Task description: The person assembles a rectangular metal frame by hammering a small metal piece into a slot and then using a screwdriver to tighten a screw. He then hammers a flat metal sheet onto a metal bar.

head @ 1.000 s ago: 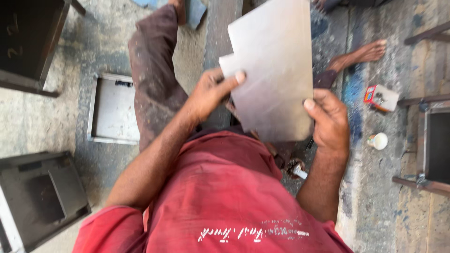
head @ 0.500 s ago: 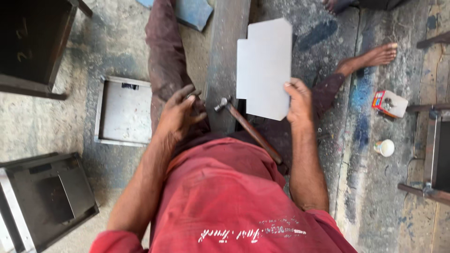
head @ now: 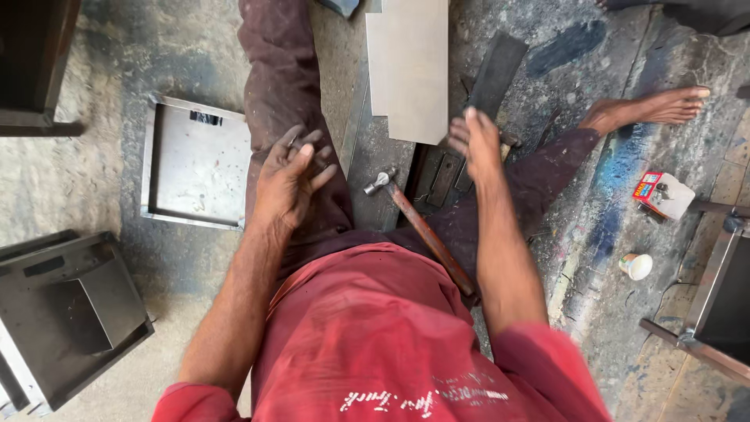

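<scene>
Sheet-metal workshop, floor-level work: stained concrete floor, hammer, cut metal sheet, folded steel trays, dark metal boxes.

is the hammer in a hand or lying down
Lying down. The hammer rests between the legs; the left hand is open above the thigh, and the right hand is open by the metal sheet.

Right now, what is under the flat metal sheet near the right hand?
The metal sheet lies on a dark steel bar and the floor, beside the right hand. Whatever sits directly beneath it is covered.
</scene>
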